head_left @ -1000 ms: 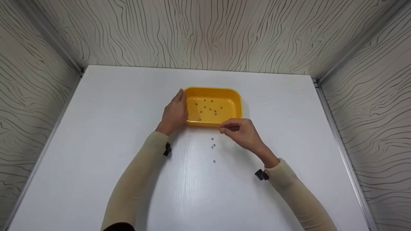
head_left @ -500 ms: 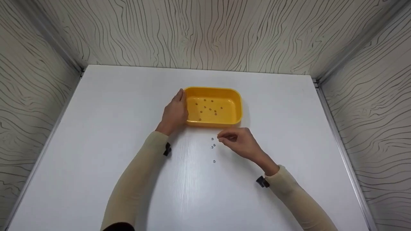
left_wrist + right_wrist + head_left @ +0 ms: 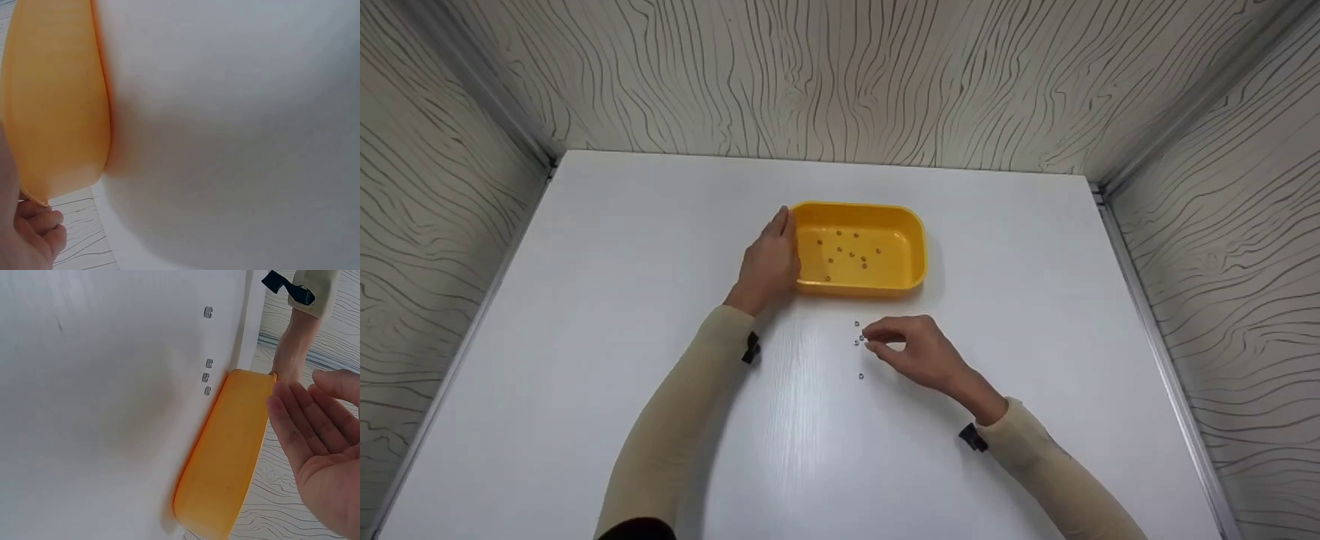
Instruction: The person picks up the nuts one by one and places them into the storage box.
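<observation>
A yellow plastic bin (image 3: 859, 289) stands on the white table, with several small metal nuts (image 3: 852, 255) scattered over its floor. My left hand (image 3: 769, 262) grips the bin's left end; in the left wrist view its fingers (image 3: 42, 222) curl round the rim. Several more nuts lie loose in front of the bin, the closest to me being a single nut (image 3: 861, 376). Just right of the middle ones is my right hand (image 3: 919, 349), thumb and index finger apart, fingertips right beside a nut. In the right wrist view that hand's palm (image 3: 332, 472) shows with nothing in it.
The white table (image 3: 607, 300) ends at wood-grain panels (image 3: 840, 82) behind and on both sides. Metal rails (image 3: 1162, 345) run along its side edges. Each sleeve carries a black clip (image 3: 973, 437) near the cuff.
My right hand has come back from the bin's front rim toward the loose nuts, and its thumb and index finger have spread. The left hand and bin stay in place.
</observation>
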`<state>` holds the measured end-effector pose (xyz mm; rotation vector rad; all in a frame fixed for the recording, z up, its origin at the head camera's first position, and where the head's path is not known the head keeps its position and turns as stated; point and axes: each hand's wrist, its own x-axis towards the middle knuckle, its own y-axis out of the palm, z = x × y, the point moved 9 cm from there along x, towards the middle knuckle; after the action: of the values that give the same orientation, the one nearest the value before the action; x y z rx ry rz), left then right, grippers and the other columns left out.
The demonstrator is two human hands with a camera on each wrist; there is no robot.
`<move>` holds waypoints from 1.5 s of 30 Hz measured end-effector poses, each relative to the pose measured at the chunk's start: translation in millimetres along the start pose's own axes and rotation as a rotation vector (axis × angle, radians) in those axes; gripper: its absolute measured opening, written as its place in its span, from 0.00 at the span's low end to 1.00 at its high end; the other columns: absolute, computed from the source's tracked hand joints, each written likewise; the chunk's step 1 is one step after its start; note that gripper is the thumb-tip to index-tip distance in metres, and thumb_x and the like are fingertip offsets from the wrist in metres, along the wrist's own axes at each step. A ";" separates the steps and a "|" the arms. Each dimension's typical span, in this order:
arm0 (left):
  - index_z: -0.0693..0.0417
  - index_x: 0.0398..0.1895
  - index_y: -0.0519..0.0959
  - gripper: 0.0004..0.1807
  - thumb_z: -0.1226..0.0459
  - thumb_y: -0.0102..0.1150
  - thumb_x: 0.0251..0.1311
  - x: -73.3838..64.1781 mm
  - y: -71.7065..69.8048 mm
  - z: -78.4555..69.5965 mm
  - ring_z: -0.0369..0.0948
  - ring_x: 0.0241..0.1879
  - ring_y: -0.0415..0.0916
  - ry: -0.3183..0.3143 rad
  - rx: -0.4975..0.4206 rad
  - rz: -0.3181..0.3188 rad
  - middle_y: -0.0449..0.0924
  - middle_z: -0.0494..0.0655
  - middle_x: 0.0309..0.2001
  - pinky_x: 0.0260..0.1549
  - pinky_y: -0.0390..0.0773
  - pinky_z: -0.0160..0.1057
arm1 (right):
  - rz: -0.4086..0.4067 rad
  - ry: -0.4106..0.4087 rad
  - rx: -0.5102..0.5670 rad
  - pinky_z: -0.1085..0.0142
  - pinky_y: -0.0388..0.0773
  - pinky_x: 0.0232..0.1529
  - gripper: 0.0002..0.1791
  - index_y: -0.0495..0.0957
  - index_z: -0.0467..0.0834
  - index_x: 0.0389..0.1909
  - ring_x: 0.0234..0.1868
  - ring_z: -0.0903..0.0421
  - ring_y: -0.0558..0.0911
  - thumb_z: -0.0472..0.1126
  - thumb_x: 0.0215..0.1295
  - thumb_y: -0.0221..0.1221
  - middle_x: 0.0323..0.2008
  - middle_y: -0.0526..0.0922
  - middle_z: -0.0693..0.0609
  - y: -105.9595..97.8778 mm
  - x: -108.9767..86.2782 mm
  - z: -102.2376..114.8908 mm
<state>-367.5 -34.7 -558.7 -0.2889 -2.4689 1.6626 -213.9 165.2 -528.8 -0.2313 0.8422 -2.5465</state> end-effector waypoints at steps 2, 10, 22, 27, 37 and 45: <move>0.63 0.84 0.50 0.32 0.62 0.37 0.83 0.0 -0.6 -0.7 0.53 0.83 0.55 0.005 0.001 -0.005 0.49 0.58 0.85 0.81 0.63 0.51 | 0.008 0.004 -0.008 0.55 0.89 0.58 0.12 0.88 0.42 0.52 0.50 0.53 0.91 0.34 0.69 0.66 0.49 0.92 0.46 3.9 -2.3 -2.3; 0.63 0.84 0.51 0.31 0.62 0.34 0.84 1.2 -1.7 -2.2 0.54 0.83 0.57 0.022 0.015 -0.021 0.50 0.60 0.85 0.80 0.65 0.51 | 0.059 -0.018 -0.114 0.54 0.89 0.58 0.12 0.89 0.40 0.51 0.52 0.52 0.91 0.33 0.69 0.66 0.50 0.92 0.48 26.6 -14.0 -10.5; 0.63 0.84 0.50 0.32 0.62 0.37 0.83 0.7 -0.2 -1.6 0.52 0.83 0.56 0.019 0.008 -0.024 0.51 0.59 0.85 0.80 0.65 0.50 | 0.116 -0.178 -0.364 0.58 0.89 0.58 0.15 0.88 0.39 0.55 0.55 0.54 0.90 0.31 0.69 0.65 0.52 0.92 0.47 53.3 -26.0 -0.1; 0.63 0.84 0.51 0.32 0.62 0.39 0.82 0.4 -1.2 -1.7 0.52 0.83 0.57 0.016 0.008 -0.026 0.51 0.59 0.85 0.80 0.66 0.50 | 0.060 -0.312 -0.608 0.62 0.90 0.54 0.16 0.87 0.39 0.54 0.53 0.54 0.91 0.31 0.66 0.68 0.52 0.92 0.47 62.0 -33.6 11.8; 0.63 0.84 0.50 0.32 0.62 0.39 0.82 2.0 0.5 0.6 0.52 0.83 0.57 0.004 0.009 -0.017 0.51 0.58 0.85 0.80 0.64 0.50 | 0.034 -0.441 -0.966 0.65 0.89 0.53 0.15 0.87 0.40 0.54 0.51 0.55 0.91 0.35 0.67 0.68 0.51 0.91 0.49 80.6 -42.1 21.9; 0.61 0.85 0.49 0.33 0.62 0.40 0.83 1.9 0.8 2.2 0.51 0.84 0.55 -0.016 -0.019 0.001 0.49 0.56 0.86 0.81 0.63 0.49 | 0.085 -0.426 -1.017 0.64 0.89 0.54 0.15 0.87 0.41 0.54 0.52 0.55 0.91 0.35 0.67 0.68 0.52 0.92 0.48 88.1 -43.0 22.2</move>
<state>-369.8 -35.9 -560.3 -0.2805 -2.4978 1.6499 -137.7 110.5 -564.7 -0.9623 1.8075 -1.6668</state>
